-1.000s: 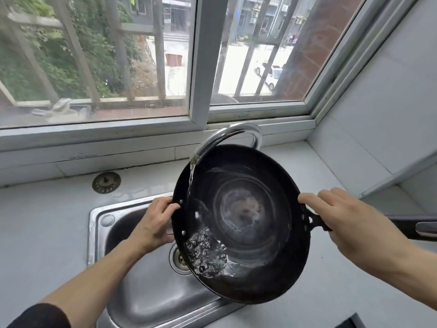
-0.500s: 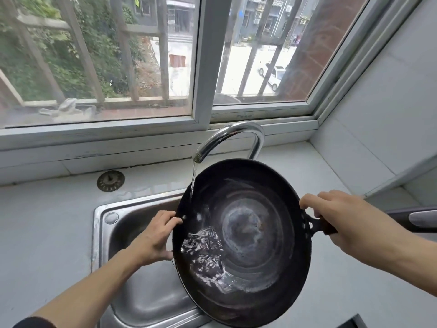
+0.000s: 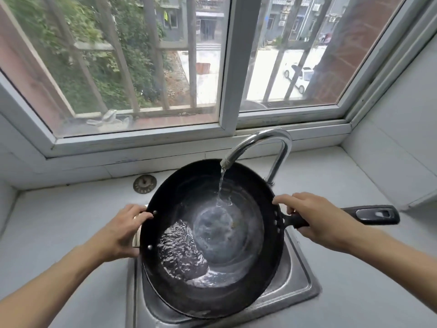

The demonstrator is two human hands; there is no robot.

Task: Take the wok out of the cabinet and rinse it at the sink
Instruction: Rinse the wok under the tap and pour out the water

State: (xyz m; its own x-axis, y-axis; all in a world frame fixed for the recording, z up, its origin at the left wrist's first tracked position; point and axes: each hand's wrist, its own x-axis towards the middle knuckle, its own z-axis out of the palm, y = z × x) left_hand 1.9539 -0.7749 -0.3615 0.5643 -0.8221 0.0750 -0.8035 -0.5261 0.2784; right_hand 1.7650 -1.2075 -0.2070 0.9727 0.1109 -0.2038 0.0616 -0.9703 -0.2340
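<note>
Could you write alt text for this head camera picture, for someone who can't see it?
A person holds a round black metal wok over a steel sink while water from a curved chrome tap streams in and pools. The left hand grips its small side handle; the right hand grips its long black handle. A round metal strainer lies on the counter below a barred window.

The wok point(image 3: 212, 233) is big, round and black, with a long black handle point(image 3: 369, 215) sticking out to the right. It sits over the shiny metal sink point(image 3: 300, 278), tipped down a little at the left. Water runs into it and swirls in a bubbly pool near the bottom left side.
</note>
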